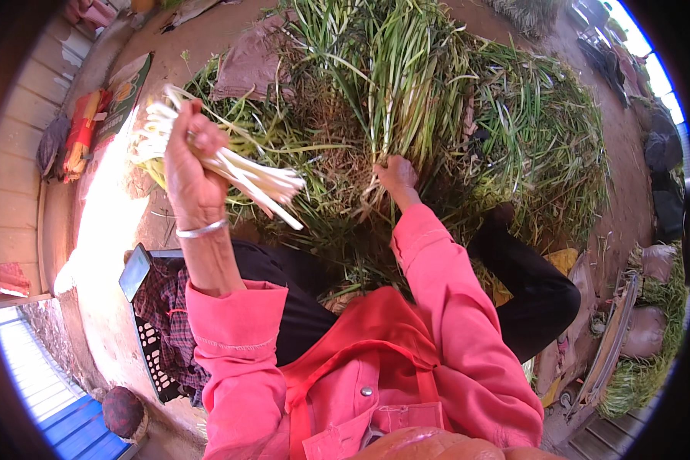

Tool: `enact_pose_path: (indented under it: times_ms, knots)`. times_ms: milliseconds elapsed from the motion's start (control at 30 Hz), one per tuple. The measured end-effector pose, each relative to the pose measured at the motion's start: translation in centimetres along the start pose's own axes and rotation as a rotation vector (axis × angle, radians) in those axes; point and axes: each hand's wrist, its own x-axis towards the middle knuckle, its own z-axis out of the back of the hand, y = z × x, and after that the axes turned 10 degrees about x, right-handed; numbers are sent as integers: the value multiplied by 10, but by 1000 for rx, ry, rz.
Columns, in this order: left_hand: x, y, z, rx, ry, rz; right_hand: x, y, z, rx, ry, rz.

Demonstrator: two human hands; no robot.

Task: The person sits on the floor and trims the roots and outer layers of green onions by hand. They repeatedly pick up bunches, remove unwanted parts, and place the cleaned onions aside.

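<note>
My left hand (192,155), with a metal bangle at the wrist, is raised and closed around a bundle of pale plant stalks (259,175). The white ends point to the right, and the other side of the bundle is washed out by bright light. Farther right, my right hand (398,177) grips the root end of some long green-leaved stalks (382,118), at the near side of a large heap. Those stalks stretch away from me over the heap of green plants (431,69). Tangled brown roots (336,167) show between my hands.
A pinkish sack cloth (250,63) lies on the heap's far left. Loose green leaves (529,126) spread to the right. Beside my left leg stands a black plastic crate (155,359) with checked cloth (169,310). A wheeled cart (601,345) and more greens (638,385) are at the right.
</note>
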Motion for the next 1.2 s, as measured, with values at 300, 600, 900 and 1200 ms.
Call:
enact_pose_path:
  times_ms: [300,600,900,1200]
  knots:
    - [-5,39,-17,-106,-10,346,-63,-7,72,337,388,181]
    - [-29,99,-31,166,-159,363,-150,-24,90,372,379,564]
    - [-65,152,-33,524,69,636,-176,-24,81,444,213,731]
    - [-72,164,-36,468,160,676,-169,-35,81,1005,406,89]
